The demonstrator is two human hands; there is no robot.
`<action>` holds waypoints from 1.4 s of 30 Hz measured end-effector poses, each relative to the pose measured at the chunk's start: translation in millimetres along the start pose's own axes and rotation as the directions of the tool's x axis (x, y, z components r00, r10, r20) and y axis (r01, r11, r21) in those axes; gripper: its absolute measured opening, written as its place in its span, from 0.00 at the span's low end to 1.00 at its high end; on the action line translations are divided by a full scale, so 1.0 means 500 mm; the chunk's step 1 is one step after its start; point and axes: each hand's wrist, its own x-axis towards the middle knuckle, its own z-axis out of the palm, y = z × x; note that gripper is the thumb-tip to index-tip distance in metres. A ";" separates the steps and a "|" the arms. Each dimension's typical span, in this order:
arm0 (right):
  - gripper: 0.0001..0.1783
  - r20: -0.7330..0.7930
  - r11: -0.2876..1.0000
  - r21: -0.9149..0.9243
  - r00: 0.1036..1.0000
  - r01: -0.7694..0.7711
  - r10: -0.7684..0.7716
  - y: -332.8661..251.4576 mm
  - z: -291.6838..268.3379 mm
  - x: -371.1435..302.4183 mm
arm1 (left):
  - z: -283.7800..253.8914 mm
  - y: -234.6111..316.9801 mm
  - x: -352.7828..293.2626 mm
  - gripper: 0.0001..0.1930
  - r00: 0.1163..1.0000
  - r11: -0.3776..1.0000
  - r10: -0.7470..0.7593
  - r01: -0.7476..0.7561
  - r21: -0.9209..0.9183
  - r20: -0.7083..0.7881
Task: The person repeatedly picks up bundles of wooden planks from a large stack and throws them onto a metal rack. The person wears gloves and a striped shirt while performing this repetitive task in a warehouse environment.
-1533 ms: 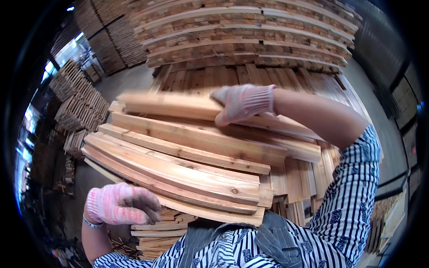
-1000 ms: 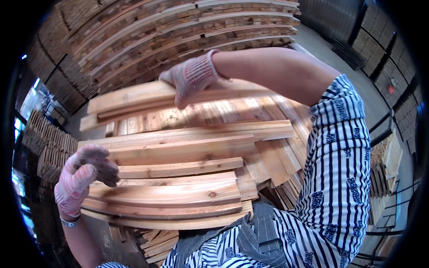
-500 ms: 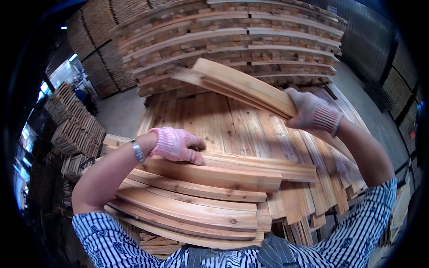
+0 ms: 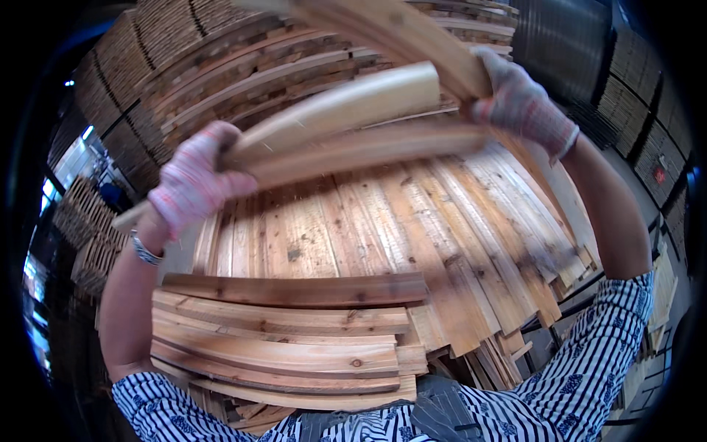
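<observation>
My left hand [image 4: 197,177], in a pink-and-white knitted glove, is closed on wooden planks [image 4: 342,110] raised above the boards and blurred by motion. My right hand [image 4: 519,99], gloved alike, grips the right end of more planks [image 4: 398,33], which slant up to the left; how many is unclear. The far ends of the left hand's planks reach close to my right hand; whether they touch it I cannot tell. Below both hands spreads a flat layer of boards [image 4: 339,221] laid side by side. Nearest me, several loose planks [image 4: 280,345] lie crosswise, with a darker one [image 4: 294,289] at their far edge.
Behind the board layer rises a tall layered lumber stack [image 4: 221,99]. Smaller wood stacks [image 4: 92,210] stand at the left, and more stacked wood [image 4: 626,103] at the right beside a grey sheet wall [image 4: 560,51]. Board ends jut out unevenly at the near right.
My left hand has gone from resting on the near planks to lifting planks up and to the left. My right hand has risen with its planks. Fewer planks lie in the near pile.
</observation>
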 end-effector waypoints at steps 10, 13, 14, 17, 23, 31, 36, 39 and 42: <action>0.35 -0.540 0.871 0.468 0.828 0.148 0.149 0.023 -0.189 0.128 | -0.178 0.030 0.115 0.32 0.772 0.859 0.478 -0.313 0.404 -0.418; 0.34 -0.561 0.772 0.592 0.805 0.229 0.191 -0.007 -0.207 0.111 | -0.217 0.042 0.111 0.32 0.804 0.930 0.246 -0.037 0.367 -0.542; 0.35 -0.523 0.663 0.679 0.841 0.316 0.136 -0.010 -0.209 0.086 | -0.241 0.048 0.087 0.30 0.758 0.938 0.269 -0.065 0.342 -0.594; 0.33 -0.476 0.618 0.742 0.853 0.258 0.216 -0.002 -0.196 0.044 | -0.254 0.048 0.096 0.28 0.666 0.992 0.129 -0.085 0.097 -0.734; 0.29 -0.450 0.605 0.776 0.829 0.179 0.331 -0.011 -0.138 -0.016 | -0.310 0.129 0.096 0.25 0.644 0.855 -0.057 -0.363 -0.371 -0.763; 0.32 -0.474 0.526 0.806 0.828 0.271 0.300 0.031 -0.022 -0.053 | -0.197 0.046 0.077 0.24 0.706 0.640 -0.104 -0.492 -0.590 -0.701; 0.31 -0.490 0.497 0.809 0.828 0.315 0.273 0.024 -0.004 -0.055 | -0.098 -0.002 0.037 0.23 0.907 0.315 -0.114 -0.354 -0.881 -0.405; 0.33 -0.501 0.462 0.812 0.833 0.357 0.235 0.024 -0.003 -0.068 | -0.108 0.009 0.024 0.22 0.951 0.271 -0.047 -0.281 -0.920 -0.305; 0.36 -0.437 0.522 0.817 0.854 0.245 0.282 -0.002 -0.031 -0.085 | -0.088 0.058 0.032 0.23 0.935 0.313 -0.128 -0.280 -0.908 -0.332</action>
